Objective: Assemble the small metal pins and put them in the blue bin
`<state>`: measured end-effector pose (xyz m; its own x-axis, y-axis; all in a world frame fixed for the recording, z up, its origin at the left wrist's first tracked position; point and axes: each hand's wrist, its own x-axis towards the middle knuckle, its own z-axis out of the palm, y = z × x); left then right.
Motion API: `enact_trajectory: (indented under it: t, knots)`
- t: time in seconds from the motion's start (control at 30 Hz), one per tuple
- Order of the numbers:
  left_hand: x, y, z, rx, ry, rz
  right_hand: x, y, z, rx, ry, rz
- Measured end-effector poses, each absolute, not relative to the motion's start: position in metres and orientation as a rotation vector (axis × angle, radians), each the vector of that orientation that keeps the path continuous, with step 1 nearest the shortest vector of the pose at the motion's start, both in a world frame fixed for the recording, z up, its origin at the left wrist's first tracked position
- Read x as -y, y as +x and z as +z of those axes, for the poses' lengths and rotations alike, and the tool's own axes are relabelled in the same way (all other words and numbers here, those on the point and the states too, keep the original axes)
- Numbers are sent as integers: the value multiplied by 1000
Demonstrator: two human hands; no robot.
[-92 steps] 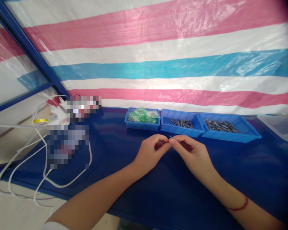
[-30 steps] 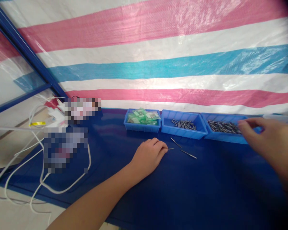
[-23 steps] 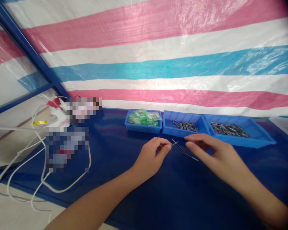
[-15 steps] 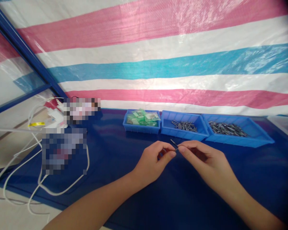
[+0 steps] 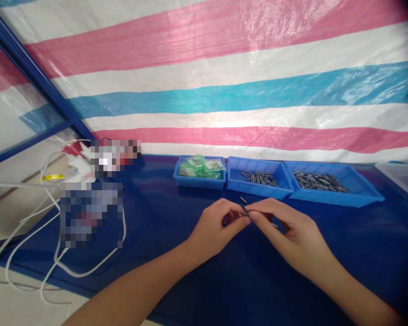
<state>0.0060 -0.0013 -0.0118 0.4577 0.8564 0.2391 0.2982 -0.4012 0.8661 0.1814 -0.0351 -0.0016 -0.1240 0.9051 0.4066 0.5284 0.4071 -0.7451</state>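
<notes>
My left hand (image 5: 217, 224) is pinched closed, with a short stretch of a thin metal pin showing between thumb and forefinger. Fingertips touching it, my right hand (image 5: 289, 222) is also closed in a pinch. A slim dark metal pin (image 5: 244, 200) sticks up and to the left from where the fingers meet. Another small light tip (image 5: 274, 225) shows under the right fingers. How the pieces meet is hidden by the fingertips. Both hands are above the blue table (image 5: 224, 280), in front of the bins.
Three blue bins stand in a row: the left bin (image 5: 199, 183) with green-marked packets, the middle bin (image 5: 236, 184) and right bin (image 5: 360, 198) with metal pins. A clear container (image 5: 399, 179) is at far right. White cables (image 5: 88, 274) and blurred-out items lie left.
My right fingertips have moved slightly left, pressing closer over the left ones. More of the pin now shows inside the left pinch, and a light tip appears under the right hand.
</notes>
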Motion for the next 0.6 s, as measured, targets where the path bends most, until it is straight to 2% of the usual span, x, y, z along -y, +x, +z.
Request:
enact_trajectory:
  t: [0.27,0.5,0.6]
  knots:
    - [-1,3,-6,-1029,1885,907,25,191,-1,1960,-1269,434]
    - [-1,4,-13,-962,2199,725,5,259,7,1497,-1741,-290]
    - [-1,4,-13,-919,2431,653,-5,285,1,1530,-2017,-476]
